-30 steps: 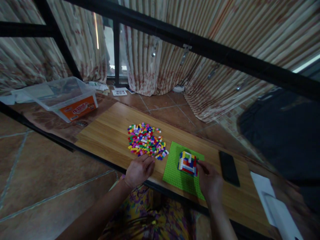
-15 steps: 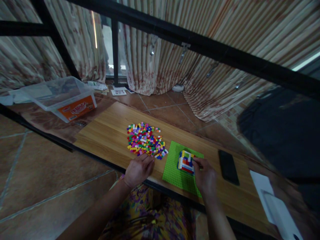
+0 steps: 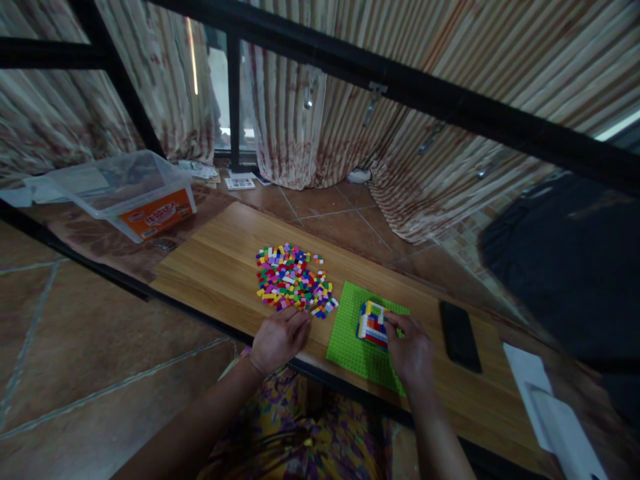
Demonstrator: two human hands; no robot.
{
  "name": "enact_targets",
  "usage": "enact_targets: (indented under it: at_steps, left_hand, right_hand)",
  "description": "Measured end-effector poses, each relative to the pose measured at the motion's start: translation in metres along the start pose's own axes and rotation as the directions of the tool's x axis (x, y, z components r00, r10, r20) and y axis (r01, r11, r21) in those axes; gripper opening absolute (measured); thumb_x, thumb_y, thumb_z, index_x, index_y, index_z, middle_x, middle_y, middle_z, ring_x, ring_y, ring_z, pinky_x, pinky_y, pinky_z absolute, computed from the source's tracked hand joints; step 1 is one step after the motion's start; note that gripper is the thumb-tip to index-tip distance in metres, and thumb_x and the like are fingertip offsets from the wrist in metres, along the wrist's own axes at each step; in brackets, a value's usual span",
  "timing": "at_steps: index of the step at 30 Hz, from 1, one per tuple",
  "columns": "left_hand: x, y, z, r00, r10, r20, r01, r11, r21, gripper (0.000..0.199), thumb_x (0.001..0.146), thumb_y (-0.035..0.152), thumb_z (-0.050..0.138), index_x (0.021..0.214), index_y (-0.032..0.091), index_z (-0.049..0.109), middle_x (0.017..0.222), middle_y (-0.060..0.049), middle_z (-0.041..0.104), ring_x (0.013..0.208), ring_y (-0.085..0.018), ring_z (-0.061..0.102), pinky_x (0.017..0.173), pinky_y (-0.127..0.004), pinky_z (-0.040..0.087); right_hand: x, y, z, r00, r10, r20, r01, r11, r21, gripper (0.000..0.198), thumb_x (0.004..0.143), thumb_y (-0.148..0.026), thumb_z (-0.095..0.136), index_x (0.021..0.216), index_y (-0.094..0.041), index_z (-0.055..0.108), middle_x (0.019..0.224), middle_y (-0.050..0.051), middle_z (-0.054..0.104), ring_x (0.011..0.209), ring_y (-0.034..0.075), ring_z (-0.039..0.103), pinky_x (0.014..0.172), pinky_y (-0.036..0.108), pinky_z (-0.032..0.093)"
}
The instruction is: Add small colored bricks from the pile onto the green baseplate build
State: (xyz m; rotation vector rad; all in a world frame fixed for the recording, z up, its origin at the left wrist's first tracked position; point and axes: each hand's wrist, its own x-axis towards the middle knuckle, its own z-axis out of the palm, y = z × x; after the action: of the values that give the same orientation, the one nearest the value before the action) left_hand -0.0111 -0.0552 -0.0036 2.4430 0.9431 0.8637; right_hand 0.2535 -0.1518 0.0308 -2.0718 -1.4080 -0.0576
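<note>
A small structure of toy building bricks [image 3: 373, 325], in white, red, blue and yellow layers, sits on a green studded baseplate [image 3: 345, 337]. At its right edge is my right hand [image 3: 410, 347], thumb and fingers pinched together and touching the bricks; whatever lies between the fingertips is hidden. My left hand [image 3: 281, 340] rests with curled fingers at the table's near edge, just in front of a pile of loose multicoloured bricks [image 3: 295, 280]. What it may hold cannot be seen.
The wooden board [image 3: 215, 260] carries the bricks and baseplate. A black phone [image 3: 460, 337] lies right of the baseplate. A clear plastic tub [image 3: 145, 193] with an orange label stands at the far left. A dark metal bar [image 3: 425, 87] crosses above the table.
The view has shifted slightly, moving everything a little to the right. My right fingers have shifted slightly at the structure's edge; my left hand stays by the pile.
</note>
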Motion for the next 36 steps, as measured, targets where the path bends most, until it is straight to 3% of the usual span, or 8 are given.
enact_targets:
  at_steps: [9,16,25,36]
  left_hand:
    - [0.001,0.002,-0.002,1.000,-0.007,-0.015,0.007,1.000,0.008,0.020,0.096,0.027,0.044,0.090,0.020,0.062,0.081,-0.003,0.063,0.074,-0.013,0.060,0.067,-0.024,0.049]
    - [0.000,0.002,-0.001,1.000,-0.017,-0.003,0.017,1.000,-0.011,0.019,0.096,0.026,0.044,0.092,0.020,0.061,0.083,-0.003,0.063,0.075,-0.014,0.061,0.068,-0.024,0.049]
    - [0.000,0.001,-0.001,1.000,0.004,-0.003,-0.004,1.000,0.004,0.018,0.096,0.025,0.045,0.092,0.019,0.061,0.083,-0.003,0.062,0.075,-0.014,0.060,0.069,-0.025,0.048]
    - [-0.001,-0.001,0.001,1.000,0.004,0.009,-0.004,1.000,-0.027,0.016,0.096,0.025,0.045,0.094,0.019,0.060,0.084,-0.003,0.062,0.079,-0.014,0.061,0.071,-0.024,0.049]
  right_hand:
    - [-0.002,-0.001,-0.006,0.999,0.030,-0.037,-0.030,1.000,0.008,0.033,0.087,-0.040,0.048,0.093,-0.018,0.071,0.093,0.011,0.072,0.086,0.025,0.061,0.079,0.039,0.046]
    - [0.000,0.004,-0.003,0.979,0.171,-0.108,-0.168,0.985,0.036,0.034,0.083,-0.043,0.054,0.093,-0.016,0.071,0.090,0.011,0.071,0.080,0.023,0.062,0.076,0.038,0.047]
    - [0.003,0.010,0.008,0.931,0.361,-0.059,-0.343,0.917,0.202,0.032,0.075,-0.045,0.062,0.083,-0.015,0.072,0.084,0.011,0.071,0.073,0.023,0.064,0.072,0.037,0.048]
    - [0.003,0.006,0.011,0.922,0.385,-0.035,-0.357,0.883,0.305,0.032,0.074,-0.045,0.062,0.082,-0.014,0.070,0.083,0.010,0.071,0.074,0.022,0.064,0.073,0.036,0.049]
